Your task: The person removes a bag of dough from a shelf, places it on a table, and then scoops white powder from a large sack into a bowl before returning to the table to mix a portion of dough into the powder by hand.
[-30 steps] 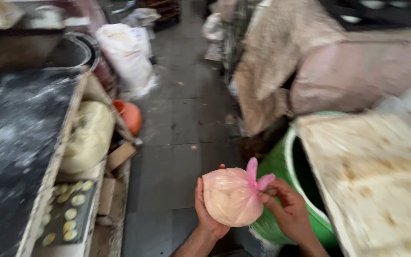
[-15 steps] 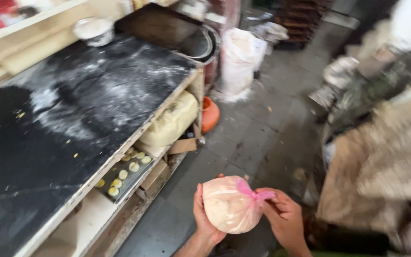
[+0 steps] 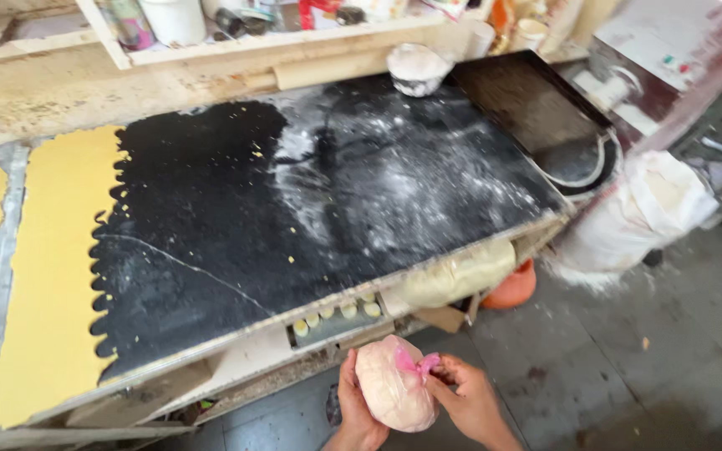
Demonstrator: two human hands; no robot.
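My left hand cups a round lump of dough in a thin pink plastic bag from below and behind. My right hand pinches the bag's twisted pink knot at its right side. Both hands hold the bag low in the frame, just in front of the black, flour-dusted worktop. A rolled yellow dough sheet with a scalloped cut edge covers the worktop's left part.
A tray of small yellow dough rounds and a bagged dough mass sit on the shelf under the worktop. A white sack and an orange bowl stand on the grey floor. A flour bowl and dark tray lie at the back.
The view has swung left from the floor and a green bin toward the worktop. Both hands keep holding the pink bag the same way.
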